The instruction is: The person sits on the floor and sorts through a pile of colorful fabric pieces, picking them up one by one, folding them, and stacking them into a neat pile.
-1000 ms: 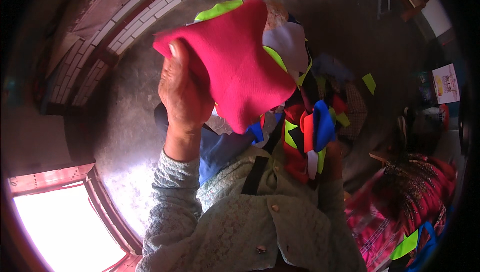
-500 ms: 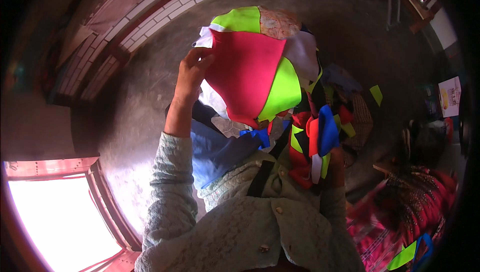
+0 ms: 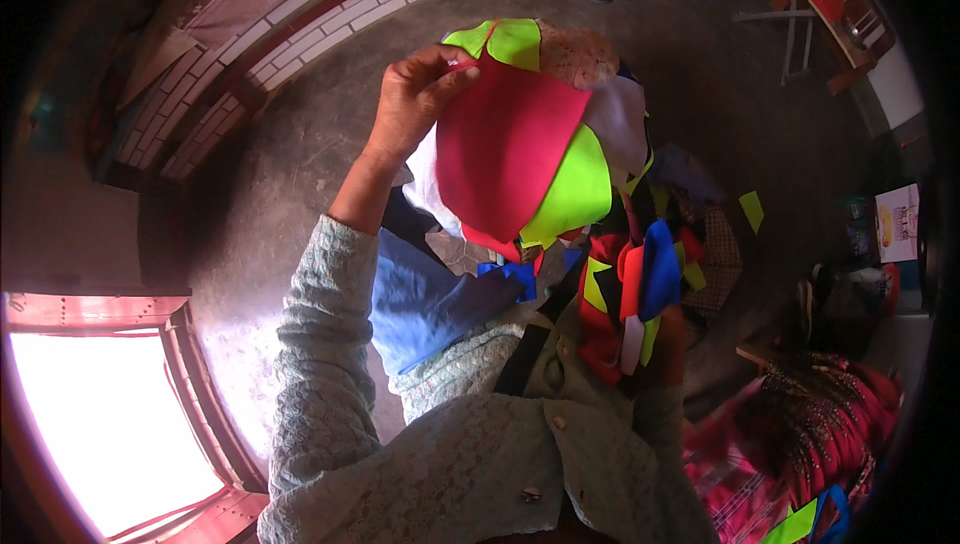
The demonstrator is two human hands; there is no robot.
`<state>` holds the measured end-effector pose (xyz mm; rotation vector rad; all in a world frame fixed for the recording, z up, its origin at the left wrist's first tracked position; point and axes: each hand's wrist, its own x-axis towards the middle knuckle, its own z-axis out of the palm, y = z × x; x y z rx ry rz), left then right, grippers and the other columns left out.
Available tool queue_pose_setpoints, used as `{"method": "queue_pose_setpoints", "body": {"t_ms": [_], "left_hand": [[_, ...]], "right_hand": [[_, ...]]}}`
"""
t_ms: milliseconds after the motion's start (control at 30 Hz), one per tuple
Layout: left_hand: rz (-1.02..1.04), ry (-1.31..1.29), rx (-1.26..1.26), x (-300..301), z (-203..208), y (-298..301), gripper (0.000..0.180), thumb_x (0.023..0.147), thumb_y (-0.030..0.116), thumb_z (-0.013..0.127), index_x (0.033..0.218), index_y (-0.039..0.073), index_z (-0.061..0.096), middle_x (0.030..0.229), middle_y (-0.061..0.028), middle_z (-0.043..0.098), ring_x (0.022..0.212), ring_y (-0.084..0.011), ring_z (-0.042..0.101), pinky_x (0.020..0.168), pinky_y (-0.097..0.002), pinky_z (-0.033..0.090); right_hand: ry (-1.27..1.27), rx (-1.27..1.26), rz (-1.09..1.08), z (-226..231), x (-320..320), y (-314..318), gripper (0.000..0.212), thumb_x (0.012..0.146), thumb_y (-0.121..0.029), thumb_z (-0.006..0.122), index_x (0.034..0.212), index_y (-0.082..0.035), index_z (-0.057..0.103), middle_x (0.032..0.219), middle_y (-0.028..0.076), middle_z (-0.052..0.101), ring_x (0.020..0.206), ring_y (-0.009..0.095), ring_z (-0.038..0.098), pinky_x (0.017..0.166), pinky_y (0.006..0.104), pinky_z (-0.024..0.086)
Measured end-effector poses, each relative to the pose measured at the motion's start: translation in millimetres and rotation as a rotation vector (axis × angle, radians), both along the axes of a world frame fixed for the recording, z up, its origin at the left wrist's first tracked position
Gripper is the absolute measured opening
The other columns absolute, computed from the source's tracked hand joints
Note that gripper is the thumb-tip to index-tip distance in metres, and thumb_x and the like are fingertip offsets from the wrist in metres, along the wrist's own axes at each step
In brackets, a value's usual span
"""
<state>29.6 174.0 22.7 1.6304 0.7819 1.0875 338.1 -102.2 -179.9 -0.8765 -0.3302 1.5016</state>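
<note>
The left hand (image 3: 415, 94) is pinching the red cloth (image 3: 505, 159) up high with a tight grip, the right hand is hiding, and the other cloth pieces (image 3: 575, 184) might be slipping down.

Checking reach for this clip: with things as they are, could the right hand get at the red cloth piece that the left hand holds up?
Probably not at once. The right hand is low by the chest, mostly hidden behind a bunch of coloured fabric pieces it seems to grip, so it looks occupied. The red cloth piece itself is close above, pinched by the left hand.
</note>
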Motion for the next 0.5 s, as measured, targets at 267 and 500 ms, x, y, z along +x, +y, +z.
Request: {"method": "queue_pose_setpoints", "body": {"t_ms": [267,500], "left_hand": [[0.266,0.643,0.674,30.0,50.5,7.1,0.011,0.083,0.018,0.066,0.092,0.011,0.068,0.084,-0.0085,0.069,0.075,-0.0157,0.066,0.065,-0.0284,0.052],[0.52,1.011,0.688,-25.1,-13.9,32.9,0.047,0.075,0.027,0.069,0.117,0.014,0.054,0.108,-0.0091,0.062,0.1,-0.0278,0.059,0.084,-0.041,0.042]], "right_hand": [[-0.015,0.008,-0.009,6.4,6.2,-0.5,0.065,0.067,-0.006,0.067,0.129,-0.006,0.044,0.112,0.006,0.058,0.097,0.02,0.059,0.083,0.033,0.05],[-0.002,0.016,0.006,6.4,2.6,1.5,0.065,0.067,-0.006,0.066,0.129,-0.006,0.044,0.113,0.007,0.058,0.098,0.02,0.059,0.083,0.0331,0.05]]}}
